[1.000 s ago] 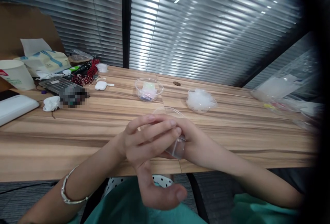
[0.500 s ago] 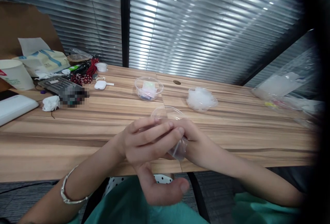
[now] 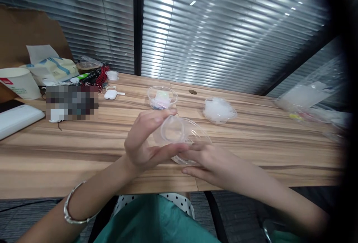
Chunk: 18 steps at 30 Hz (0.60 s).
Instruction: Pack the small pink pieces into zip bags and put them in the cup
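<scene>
Above the table edge, my left hand curves its thumb and index finger around a clear plastic bag, whose rounded mouth shows between them. My right hand lies close on the right. Its fingers are stretched out, thumb apart from the rest, with the tips at the left thumb. Beneath both hands stands a clear round plastic bowl, partly covered by them. Farther back are a clear bowl with small light-coloured packets inside and a clear dish holding a whitish translucent heap.
At the left lie a paper cup, a white device, a white earphone case, red wires and a blurred-out patch. Clear plastic bags lie at the right. Window blinds rise behind the table.
My left hand has turned and spread its thumb and index finger around the bag. My right hand has come out from behind it and moved lower. More of the bowl shows.
</scene>
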Each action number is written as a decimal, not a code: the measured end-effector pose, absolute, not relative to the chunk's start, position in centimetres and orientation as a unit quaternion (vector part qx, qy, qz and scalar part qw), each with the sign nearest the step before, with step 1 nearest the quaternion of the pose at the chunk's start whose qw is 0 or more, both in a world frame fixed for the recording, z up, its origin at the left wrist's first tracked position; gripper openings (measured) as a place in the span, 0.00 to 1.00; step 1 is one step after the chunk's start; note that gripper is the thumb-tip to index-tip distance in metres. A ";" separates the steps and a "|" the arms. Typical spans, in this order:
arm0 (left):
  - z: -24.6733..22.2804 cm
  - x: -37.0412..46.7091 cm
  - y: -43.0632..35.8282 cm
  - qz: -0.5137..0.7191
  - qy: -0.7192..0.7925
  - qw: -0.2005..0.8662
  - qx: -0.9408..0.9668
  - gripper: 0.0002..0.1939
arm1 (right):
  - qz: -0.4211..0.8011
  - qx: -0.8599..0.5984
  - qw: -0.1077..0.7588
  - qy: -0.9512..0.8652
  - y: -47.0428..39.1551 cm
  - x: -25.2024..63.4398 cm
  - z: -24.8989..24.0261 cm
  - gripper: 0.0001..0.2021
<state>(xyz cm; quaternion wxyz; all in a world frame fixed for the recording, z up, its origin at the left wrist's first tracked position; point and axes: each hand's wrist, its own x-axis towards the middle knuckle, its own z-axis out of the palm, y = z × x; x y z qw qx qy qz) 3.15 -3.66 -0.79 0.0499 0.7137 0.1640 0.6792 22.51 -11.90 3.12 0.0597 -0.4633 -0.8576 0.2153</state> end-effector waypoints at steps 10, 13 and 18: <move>-0.2 3.0 -2.9 0.659 0.056 0.279 0.696 0.22 | 0.294 -0.375 0.120 -0.871 -11.8 19.2 3.2 0.11; -0.2 3.0 -2.4 0.624 0.103 0.382 0.674 0.19 | 0.324 -0.347 0.130 -0.870 -11.5 18.7 3.0 0.13; -0.2 3.1 -1.9 0.636 0.170 0.448 0.605 0.15 | 0.282 -0.367 0.150 -0.873 -9.2 18.4 2.9 0.15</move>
